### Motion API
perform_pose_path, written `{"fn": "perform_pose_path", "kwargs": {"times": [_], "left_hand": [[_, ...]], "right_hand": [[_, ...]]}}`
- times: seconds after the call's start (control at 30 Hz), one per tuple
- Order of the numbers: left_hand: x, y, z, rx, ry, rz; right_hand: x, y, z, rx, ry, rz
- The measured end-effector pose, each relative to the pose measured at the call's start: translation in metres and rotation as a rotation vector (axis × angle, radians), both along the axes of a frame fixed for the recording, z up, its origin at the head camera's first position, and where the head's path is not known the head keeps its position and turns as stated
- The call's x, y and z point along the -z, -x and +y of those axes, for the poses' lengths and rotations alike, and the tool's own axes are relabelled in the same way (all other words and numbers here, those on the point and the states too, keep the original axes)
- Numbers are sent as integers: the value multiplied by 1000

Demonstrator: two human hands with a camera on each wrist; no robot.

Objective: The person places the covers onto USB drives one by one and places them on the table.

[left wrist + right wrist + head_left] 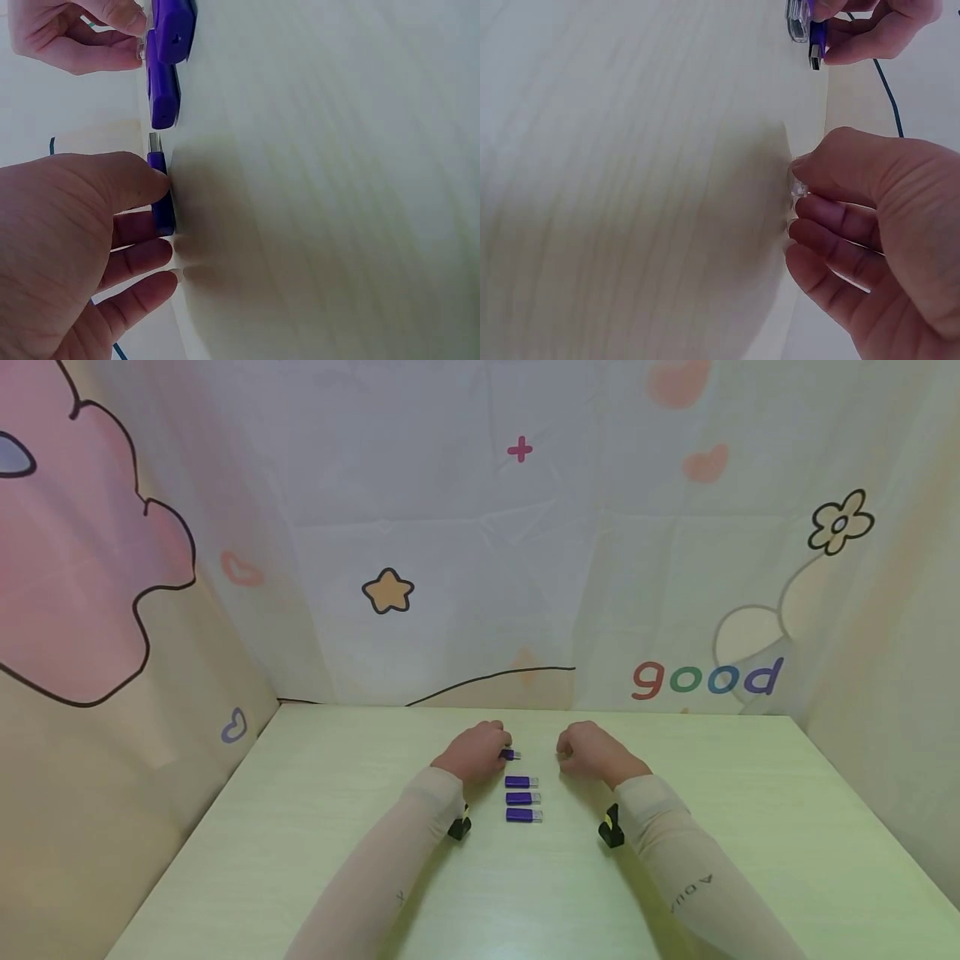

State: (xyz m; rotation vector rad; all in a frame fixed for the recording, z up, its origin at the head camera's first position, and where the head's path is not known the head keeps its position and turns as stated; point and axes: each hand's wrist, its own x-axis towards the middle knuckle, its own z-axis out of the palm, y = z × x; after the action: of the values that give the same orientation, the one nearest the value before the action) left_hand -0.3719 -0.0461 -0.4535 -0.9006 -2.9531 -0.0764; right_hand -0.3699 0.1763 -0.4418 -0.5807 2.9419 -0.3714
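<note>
My left hand (477,753) pinches a purple USB flash drive (161,214) between thumb and fingers, low over the table. The drive's bare metal plug (815,58) points toward the right hand. Apart from it on the right, my right hand (592,753) holds a small clear cap (800,187) at its fingertips, close to the tabletop. Nearer to me, between the forearms, three more purple flash drives lie in a column: a far one (517,782), a middle one (518,799) and a near one (519,816). Their clear-capped ends face right.
The pale wood-grain table (300,860) reaches back to a printed cloth curtain (465,527), which also hangs along the sides. A black wrist camera (460,825) sits under the left sleeve, and another black camera (612,828) under the right sleeve.
</note>
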Motion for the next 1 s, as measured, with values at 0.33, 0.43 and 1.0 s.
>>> {"fn": "perform_pose_path", "kwargs": {"times": [0.33, 0.43, 1.0], "left_hand": [[0, -2, 2, 9, 7, 13], [-1, -3, 2, 4, 20, 13], [-3, -1, -4, -6, -16, -21]], "right_hand": [[-2, 1, 0, -13, -14, -18], [-2, 2, -1, 3, -21, -33], [-2, -1, -3, 32, -22, -29]]}}
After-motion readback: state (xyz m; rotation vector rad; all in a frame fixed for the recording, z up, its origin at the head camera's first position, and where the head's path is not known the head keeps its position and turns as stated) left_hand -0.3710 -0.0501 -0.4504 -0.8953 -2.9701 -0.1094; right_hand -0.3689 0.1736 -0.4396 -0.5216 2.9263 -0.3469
